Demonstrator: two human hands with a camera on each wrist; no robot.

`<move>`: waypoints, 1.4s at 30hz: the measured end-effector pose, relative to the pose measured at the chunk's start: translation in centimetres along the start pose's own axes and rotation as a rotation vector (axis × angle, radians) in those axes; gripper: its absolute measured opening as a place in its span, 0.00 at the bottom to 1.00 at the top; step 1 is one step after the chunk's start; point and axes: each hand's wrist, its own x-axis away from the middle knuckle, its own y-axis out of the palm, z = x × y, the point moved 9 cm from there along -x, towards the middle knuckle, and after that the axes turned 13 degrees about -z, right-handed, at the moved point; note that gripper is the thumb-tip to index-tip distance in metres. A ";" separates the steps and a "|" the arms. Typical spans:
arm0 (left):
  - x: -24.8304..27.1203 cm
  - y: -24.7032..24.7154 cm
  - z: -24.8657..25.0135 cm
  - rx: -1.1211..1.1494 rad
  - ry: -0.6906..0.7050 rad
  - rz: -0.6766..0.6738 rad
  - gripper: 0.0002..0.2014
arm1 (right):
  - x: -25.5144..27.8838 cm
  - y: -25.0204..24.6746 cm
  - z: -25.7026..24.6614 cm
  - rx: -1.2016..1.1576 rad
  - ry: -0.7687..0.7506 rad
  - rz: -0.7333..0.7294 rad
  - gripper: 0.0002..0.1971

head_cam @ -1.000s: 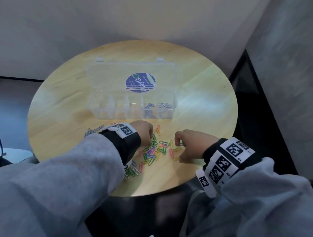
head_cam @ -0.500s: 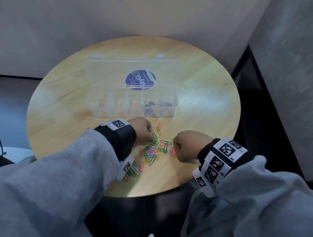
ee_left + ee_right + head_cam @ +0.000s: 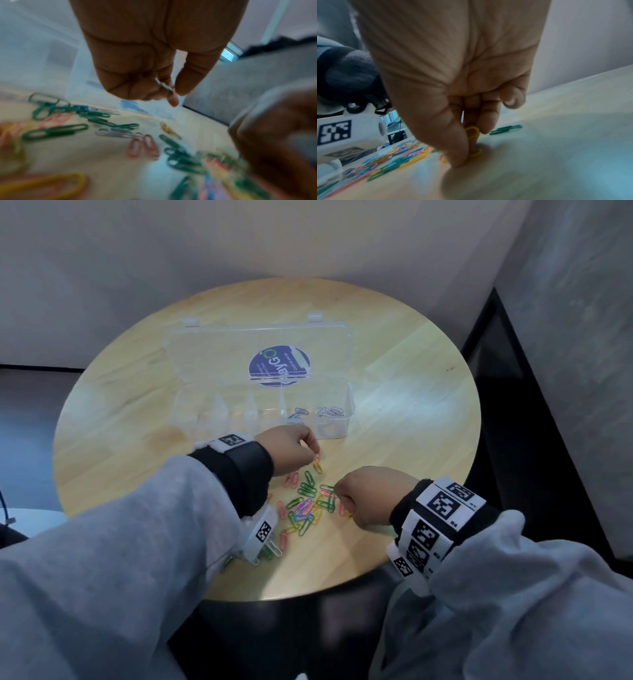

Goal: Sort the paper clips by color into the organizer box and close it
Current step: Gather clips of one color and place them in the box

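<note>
The clear organizer box (image 3: 197,422) stands open at the table's middle, its lid (image 3: 212,354) leaning back. Blue clips (image 3: 298,413) lie in the second compartment from the right and silver clips (image 3: 329,410) in the rightmost. A mixed pile of coloured paper clips (image 3: 308,508) lies in front of the box. My left hand (image 3: 313,451) hovers between pile and box, and its thumb and fingers pinch a silvery clip (image 3: 164,86). At the pile's right edge my right hand (image 3: 342,505) is curled, pinching a yellow clip (image 3: 473,140) upright against the table.
The round wooden table (image 3: 411,440) sits in a corner with walls behind and to the right. Two yellow-orange clips (image 3: 318,465) lie just under the left hand. More clips (image 3: 270,551) lie near the front edge, partly under my left wrist band.
My left hand has risen from the pile toward the box front. The right hand has stayed at the pile's right edge and closed tighter.
</note>
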 end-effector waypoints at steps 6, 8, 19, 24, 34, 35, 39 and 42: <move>-0.8 1.0 1.6 -0.540 -0.017 -0.013 0.14 | 0.2 -0.2 -0.3 0.032 0.015 -0.002 0.16; -1.2 1.1 1.7 -0.613 -0.023 -0.019 0.13 | 0.2 -0.2 -0.1 0.005 0.011 -0.008 0.13; -1.5 1.3 1.0 -0.567 -0.106 -0.055 0.05 | 0.8 -0.4 1.6 -0.234 0.016 -0.034 0.09; -1.1 1.2 0.2 -0.403 -0.102 -0.067 0.07 | 0.9 -0.9 2.8 -0.421 -0.025 -0.045 0.07; 0.3 0.5 -0.2 0.645 0.029 -0.161 0.17 | 1.1 -2.3 4.9 -1.373 -0.200 0.028 0.14; 0.5 0.4 -0.2 0.706 0.038 -0.168 0.17 | 1.0 -2.3 4.8 -1.371 -0.208 0.027 0.14; 1.1 0.8 -0.2 0.812 0.021 -0.196 0.11 | 0.9 -1.9 4.8 -1.160 -0.144 0.026 0.12; 0.9 1.2 -0.4 0.564 -0.040 -0.200 0.12 | 0.9 -2.0 5.1 -0.770 -0.032 0.070 0.05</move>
